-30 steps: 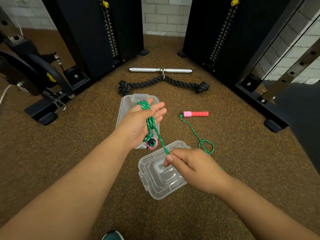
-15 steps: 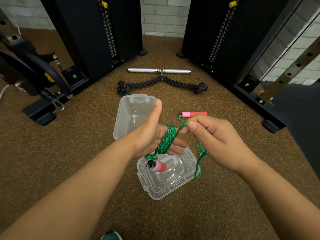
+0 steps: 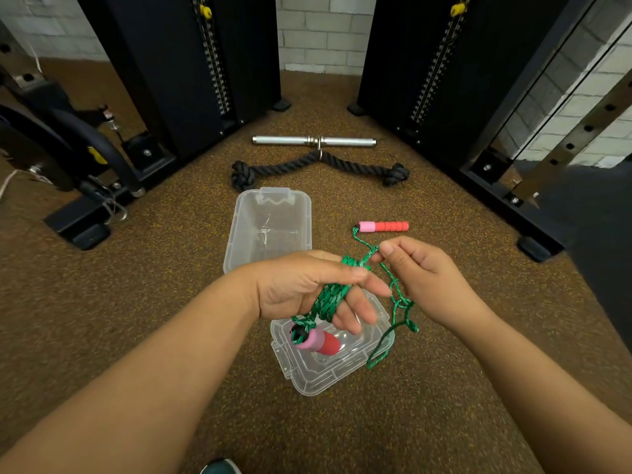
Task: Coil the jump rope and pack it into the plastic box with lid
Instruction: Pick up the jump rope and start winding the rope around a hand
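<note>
The green jump rope (image 3: 330,301) is wound in several turns around the fingers of my left hand (image 3: 307,289), and one pink-and-red handle (image 3: 316,340) dangles below that hand. My right hand (image 3: 424,278) pinches the rope just right of the coil; loose rope hangs in a tangle beneath it. The other pink-and-red handle (image 3: 384,226) lies on the floor beyond my right hand, with rope running to it. The clear plastic box (image 3: 270,227) stands open on the floor behind my left hand. Its clear lid (image 3: 325,367) lies on the floor under my hands.
A black triceps rope (image 3: 318,167) and a steel bar (image 3: 313,141) lie on the speckled brown floor beyond the box. Black weight-stack towers (image 3: 191,70) rise at left and right. An exercise bike base (image 3: 82,186) sits far left. A shoe tip (image 3: 220,466) shows at the bottom edge.
My left hand turned palm-down over the lid, the rope wound more around its fingers. My right hand rose from the lid to beside the coil, drawing rope up with it.
</note>
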